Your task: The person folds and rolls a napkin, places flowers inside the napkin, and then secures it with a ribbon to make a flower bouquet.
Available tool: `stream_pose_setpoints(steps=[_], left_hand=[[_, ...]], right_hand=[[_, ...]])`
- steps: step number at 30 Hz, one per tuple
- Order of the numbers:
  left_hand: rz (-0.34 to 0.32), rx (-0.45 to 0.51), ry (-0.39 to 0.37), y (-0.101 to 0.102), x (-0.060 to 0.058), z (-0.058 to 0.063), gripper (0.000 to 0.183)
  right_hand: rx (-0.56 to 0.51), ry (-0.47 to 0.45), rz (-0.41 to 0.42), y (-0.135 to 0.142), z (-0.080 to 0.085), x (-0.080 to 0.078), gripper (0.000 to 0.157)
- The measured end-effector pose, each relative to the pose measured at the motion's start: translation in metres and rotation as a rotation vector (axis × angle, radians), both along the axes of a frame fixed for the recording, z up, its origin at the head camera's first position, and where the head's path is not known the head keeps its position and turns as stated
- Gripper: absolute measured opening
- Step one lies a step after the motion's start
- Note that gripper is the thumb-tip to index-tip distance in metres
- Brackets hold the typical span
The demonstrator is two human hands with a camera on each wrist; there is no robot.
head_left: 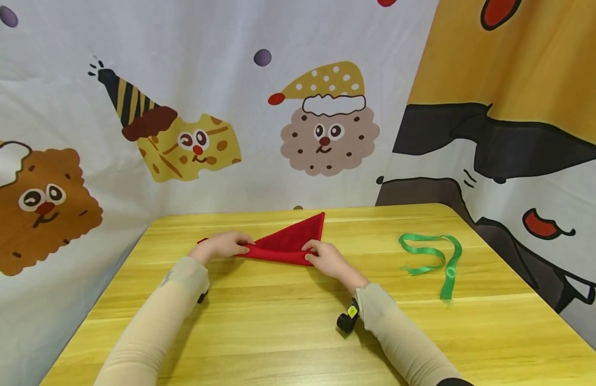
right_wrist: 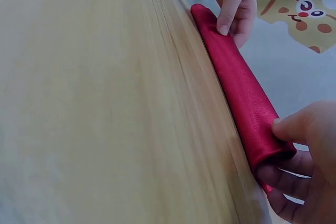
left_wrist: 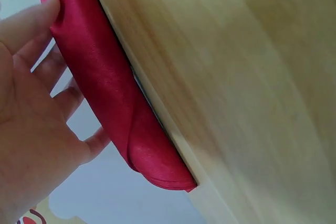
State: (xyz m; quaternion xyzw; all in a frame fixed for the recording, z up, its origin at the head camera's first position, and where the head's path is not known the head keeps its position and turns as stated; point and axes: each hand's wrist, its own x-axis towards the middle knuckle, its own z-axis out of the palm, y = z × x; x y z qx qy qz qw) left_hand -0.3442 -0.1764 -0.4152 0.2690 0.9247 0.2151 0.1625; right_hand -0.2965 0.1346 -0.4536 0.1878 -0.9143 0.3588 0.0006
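Observation:
A red cloth (head_left: 285, 241) lies on the table, its near side rolled into a tube and its far part a flat triangle pointing away to the right. My left hand (head_left: 226, 244) grips the roll toward its left end, thumb on the near face and fingers behind. At the right end my right hand (head_left: 328, 259) pinches the roll. The right wrist view shows the rolled cloth (right_wrist: 241, 87) with my right thumb on top and fingers at its open end. In the left wrist view the left end of the roll (left_wrist: 115, 93) tapers to a folded tip.
A green ribbon (head_left: 452, 268) lies in loose curves on the right of the wooden table (head_left: 259, 332). Behind the table hangs a printed curtain (head_left: 206, 69) with cartoon figures. A black wrist camera (head_left: 347, 320) sits under my right forearm.

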Motion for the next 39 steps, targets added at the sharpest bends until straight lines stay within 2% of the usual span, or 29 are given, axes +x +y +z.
stream_pose_setpoints(steps=[9,16,27,39], left_hand=[[0.041,0.011,0.053,0.002,-0.004,-0.003,0.027],[0.048,0.003,0.105,0.003,-0.005,-0.007,0.023],[0.075,0.009,0.108,0.005,-0.008,-0.011,0.018],[0.075,0.002,0.111,0.009,-0.006,-0.008,0.012]], right_hand=[[0.011,0.016,-0.005,0.003,-0.002,-0.002,0.018],[0.0,0.016,-0.05,0.005,-0.005,-0.005,0.019],[-0.045,-0.011,-0.097,0.01,-0.008,-0.011,0.019],[-0.08,-0.04,-0.108,0.014,-0.006,-0.011,0.018]])
